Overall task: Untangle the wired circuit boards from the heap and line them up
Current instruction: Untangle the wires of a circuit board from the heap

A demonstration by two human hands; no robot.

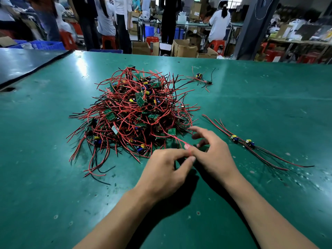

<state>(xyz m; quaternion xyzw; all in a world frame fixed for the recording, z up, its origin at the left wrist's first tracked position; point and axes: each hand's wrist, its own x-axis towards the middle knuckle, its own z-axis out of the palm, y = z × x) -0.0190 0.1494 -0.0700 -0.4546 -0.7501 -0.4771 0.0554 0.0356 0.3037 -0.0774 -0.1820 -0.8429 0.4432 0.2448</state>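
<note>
While the left hand (167, 169) pinches a red wire (177, 140) between thumb and forefinger at the near edge of the heap (133, 112), the right hand (215, 155) is half open, fingers spread, thumb by the same wire; whether it grips I cannot tell. The wire runs to a board (171, 131) on the heap's rim. Boards look light, leads limp and quick to snag, so taking the board itself should spare the solder joints. Two freed boards (234, 138) lie side by side at right.
</note>
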